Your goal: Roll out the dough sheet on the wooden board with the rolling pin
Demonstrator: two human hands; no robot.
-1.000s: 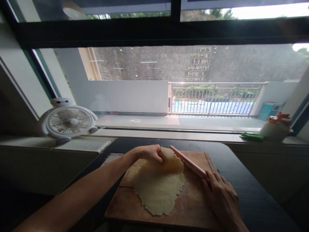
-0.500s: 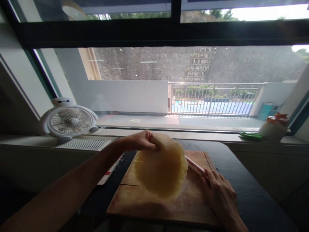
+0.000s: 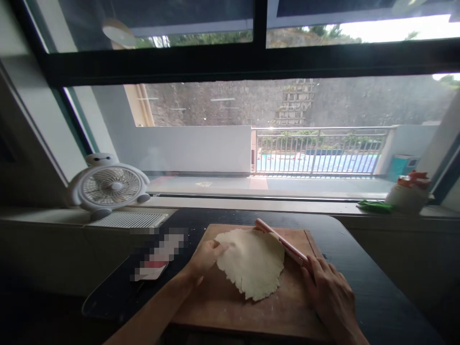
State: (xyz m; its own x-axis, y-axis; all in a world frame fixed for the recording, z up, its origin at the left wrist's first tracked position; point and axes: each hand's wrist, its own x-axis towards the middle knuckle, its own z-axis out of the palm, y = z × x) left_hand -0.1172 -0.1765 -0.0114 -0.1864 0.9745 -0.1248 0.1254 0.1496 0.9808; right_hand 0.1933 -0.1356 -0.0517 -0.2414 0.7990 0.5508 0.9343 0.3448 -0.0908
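We have the dough point(image 3: 251, 263) flat on the board point(image 3: 204, 309), which sits on the table point(image 3: 359, 254). Our left hand point(image 3: 205, 256) touches the dough's left edge; whether that grip pinches it, we cannot tell. Our right hand point(image 3: 330, 287) has its grip wrapped around the pin point(image 3: 285, 243), which slants along the dough's far right side, hemming it in. Left of the board we see a pixelated flat thing point(image 3: 161, 258); beyond the table, a fan point(image 3: 115, 186) at left, a green cloth point(image 3: 375, 206) at right.

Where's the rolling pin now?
In the head view, the rolling pin slants over the board right of the dough, its near end under the right hand.
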